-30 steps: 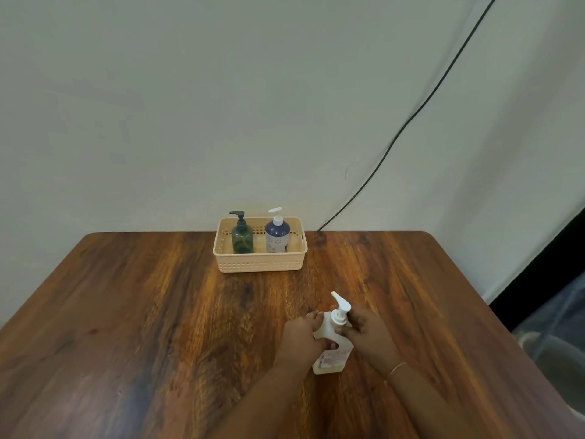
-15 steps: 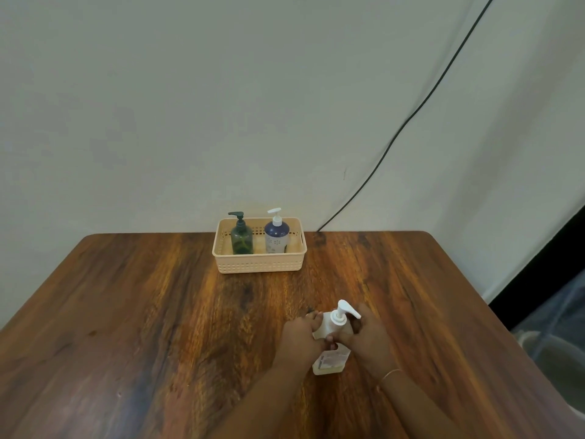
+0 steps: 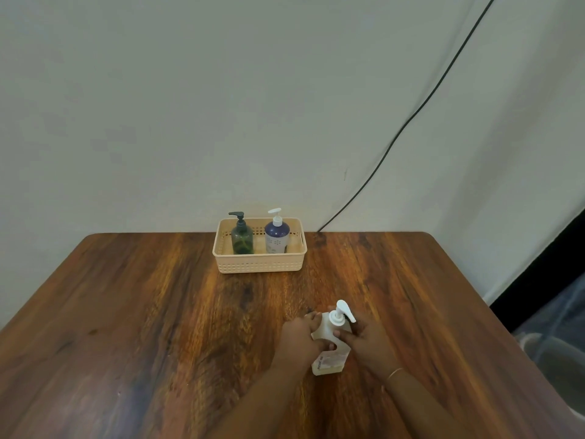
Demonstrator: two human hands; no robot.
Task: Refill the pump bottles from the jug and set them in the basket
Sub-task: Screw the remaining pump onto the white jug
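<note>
A white pump bottle (image 3: 329, 359) with a little yellowish liquid at its bottom stands on the wooden table near the front centre. My left hand (image 3: 299, 340) grips its body from the left. My right hand (image 3: 368, 342) holds its neck just below the white pump head (image 3: 341, 313), whose spout points right and toward me. At the table's far edge stands a beige basket (image 3: 259, 263). Inside it are a dark green pump bottle (image 3: 242, 237) on the left and a blue-and-white pump bottle (image 3: 277, 236) on the right. No jug is in view.
A black cable (image 3: 411, 118) runs down the wall to the table's back edge, right of the basket. The wooden table (image 3: 142, 312) ends at the right, where a grey bin-like object (image 3: 550, 356) sits on the floor.
The pump head has turned: its spout pointed up-left a second ago, then right, and now right and toward me. Both hands stay on the bottle, which has not shifted on the table.
</note>
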